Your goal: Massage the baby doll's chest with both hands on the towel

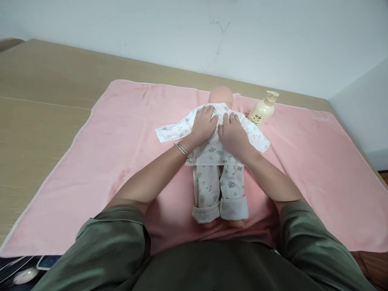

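Note:
A baby doll (221, 95) lies on the pink blanket, its bald head away from me and its feet towards me. It wears a white printed long-sleeved top (216, 151) and matching trousers (232, 182) with the cuffs rolled up. My left hand (204, 123) rests on the upper part of the top, left of the middle, fingers lying flat. Beside it, my right hand (233, 135) lies on the right side of the top, fingers also laid out. The doll's face cannot be seen, and my hands cover part of the top.
Close to the doll's right-hand sleeve is a pale yellow pump bottle (263, 108). The pink blanket (133, 125) covers much of the wooden table (45, 89). A white wall (151, 32) rises behind. At the lower left are a mouse (26, 275) and a dark-screened device (48, 262).

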The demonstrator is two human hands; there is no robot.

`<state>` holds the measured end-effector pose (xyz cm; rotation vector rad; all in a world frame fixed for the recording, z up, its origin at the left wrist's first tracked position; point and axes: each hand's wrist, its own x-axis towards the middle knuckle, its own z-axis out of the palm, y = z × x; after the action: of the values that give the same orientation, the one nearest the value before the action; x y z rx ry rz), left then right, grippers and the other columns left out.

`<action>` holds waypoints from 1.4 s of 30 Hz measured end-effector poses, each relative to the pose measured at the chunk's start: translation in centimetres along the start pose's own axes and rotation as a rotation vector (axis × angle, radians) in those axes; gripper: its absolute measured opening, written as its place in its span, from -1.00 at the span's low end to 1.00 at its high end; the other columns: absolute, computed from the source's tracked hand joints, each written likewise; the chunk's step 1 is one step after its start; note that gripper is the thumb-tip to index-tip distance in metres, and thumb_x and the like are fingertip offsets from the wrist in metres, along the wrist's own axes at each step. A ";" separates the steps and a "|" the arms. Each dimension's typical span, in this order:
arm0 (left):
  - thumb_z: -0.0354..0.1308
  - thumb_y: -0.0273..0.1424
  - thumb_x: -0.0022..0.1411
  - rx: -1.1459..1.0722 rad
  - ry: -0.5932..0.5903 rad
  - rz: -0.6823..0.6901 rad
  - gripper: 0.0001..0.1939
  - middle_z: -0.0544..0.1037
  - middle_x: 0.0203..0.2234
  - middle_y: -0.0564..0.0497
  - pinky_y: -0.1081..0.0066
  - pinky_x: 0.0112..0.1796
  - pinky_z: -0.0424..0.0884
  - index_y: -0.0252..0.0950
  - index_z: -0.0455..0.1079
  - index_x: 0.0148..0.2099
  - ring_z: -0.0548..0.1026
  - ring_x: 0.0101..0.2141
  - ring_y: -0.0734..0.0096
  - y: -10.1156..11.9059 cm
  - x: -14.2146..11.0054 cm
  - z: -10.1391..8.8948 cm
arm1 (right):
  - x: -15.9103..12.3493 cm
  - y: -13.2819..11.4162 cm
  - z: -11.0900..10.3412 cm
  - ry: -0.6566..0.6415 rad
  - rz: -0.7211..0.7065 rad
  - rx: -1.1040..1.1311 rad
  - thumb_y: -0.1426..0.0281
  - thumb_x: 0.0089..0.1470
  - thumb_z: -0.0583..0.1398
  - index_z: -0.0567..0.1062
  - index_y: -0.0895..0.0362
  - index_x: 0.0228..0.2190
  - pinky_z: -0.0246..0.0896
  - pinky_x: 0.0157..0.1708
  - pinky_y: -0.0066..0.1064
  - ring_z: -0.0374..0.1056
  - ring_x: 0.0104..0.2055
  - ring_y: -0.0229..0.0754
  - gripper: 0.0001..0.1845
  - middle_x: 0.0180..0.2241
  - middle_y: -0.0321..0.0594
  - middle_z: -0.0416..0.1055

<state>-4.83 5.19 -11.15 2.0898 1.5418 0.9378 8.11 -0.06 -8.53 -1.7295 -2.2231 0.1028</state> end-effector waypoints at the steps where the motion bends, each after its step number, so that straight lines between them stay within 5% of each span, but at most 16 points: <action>1: -0.13 -0.34 0.32 0.015 -0.003 0.012 -0.46 0.32 0.26 -0.34 -0.05 0.33 0.03 -0.51 0.27 0.24 0.22 0.30 -0.03 0.1 -0.1 -0.1 | 0.1 0.0 -0.3 -0.024 -0.015 -0.005 0.35 0.27 -0.12 0.13 0.55 0.25 -0.13 0.37 0.14 -0.03 0.41 0.25 -0.34 0.30 0.36 0.12; 9: -0.14 -0.42 0.32 0.041 0.046 0.101 -0.50 0.25 0.30 -0.39 -0.13 0.33 -0.01 -0.51 0.24 0.24 0.12 0.35 -0.07 1.8 -2.7 0.8 | 3.1 2.7 -0.7 -0.069 0.073 0.117 0.28 0.26 -0.12 0.13 0.45 0.28 -0.18 0.39 0.11 -0.10 0.43 0.24 -0.31 0.36 0.17 0.05; 15: -0.02 -0.37 0.26 -0.059 -0.055 0.009 -0.47 0.29 0.30 -0.25 -0.01 0.35 -0.03 -0.41 0.30 0.25 0.16 0.34 -0.01 -0.2 0.2 -0.2 | 0.4 0.0 -0.6 -0.024 -0.002 0.023 0.39 0.21 -0.09 0.18 0.57 0.21 -0.07 0.34 0.17 0.04 0.38 0.28 -0.35 0.28 0.35 0.17; 20: -0.08 -0.35 0.31 -0.012 0.019 0.026 -0.47 0.32 0.28 -0.29 -0.03 0.35 -0.04 -0.45 0.28 0.25 0.17 0.34 -0.01 0.1 -0.4 0.2 | 0.9 0.2 -1.5 -0.032 0.036 0.030 0.41 0.23 -0.13 0.38 0.40 0.10 0.14 0.25 0.09 0.20 0.29 0.23 -0.45 0.17 0.22 0.36; 25: -0.12 -0.38 0.32 0.017 0.072 0.113 -0.48 0.31 0.27 -0.36 -0.06 0.34 -0.02 -0.52 0.27 0.24 0.15 0.34 -0.07 1.5 -2.3 1.0 | 2.7 1.9 -1.4 -0.099 0.073 0.077 0.34 0.22 -0.08 0.11 0.49 0.28 -0.15 0.39 0.11 -0.07 0.42 0.24 -0.31 0.37 0.19 0.02; 32: -0.15 -0.44 0.27 0.087 -0.106 -0.007 -0.41 0.23 0.32 -0.33 0.02 0.36 -0.01 -0.58 0.19 0.29 0.11 0.36 -0.02 1.2 -0.6 -0.6 | -0.1 -0.3 -1.3 -0.076 -0.044 0.015 0.41 0.20 -0.09 0.18 0.57 0.23 -0.09 0.38 0.09 0.00 0.40 0.22 -0.34 0.30 0.28 0.15; 35: -0.20 -0.41 0.30 0.125 -0.075 -0.032 -0.40 0.21 0.33 -0.33 0.07 0.37 -0.03 -0.60 0.16 0.31 0.11 0.36 0.02 1.5 -0.6 -0.6 | 0.1 -0.2 -1.3 -0.052 -0.108 0.015 0.44 0.21 -0.13 0.24 0.55 0.20 -0.10 0.39 0.04 0.06 0.38 0.17 -0.38 0.26 0.25 0.24; 42: -0.17 -0.39 0.29 0.119 0.006 -0.005 -0.42 0.26 0.32 -0.23 0.00 0.35 0.00 -0.45 0.21 0.30 0.16 0.34 0.05 1.1 -0.9 0.3 | 2.8 1.7 -0.5 -0.066 0.054 0.097 0.39 0.22 -0.11 0.15 0.44 0.28 -0.15 0.40 0.03 -0.07 0.43 0.18 -0.34 0.36 0.16 0.07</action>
<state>-4.01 4.01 -10.87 2.1640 1.6426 0.8710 9.27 2.96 -7.88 -1.7582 -2.1790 0.2795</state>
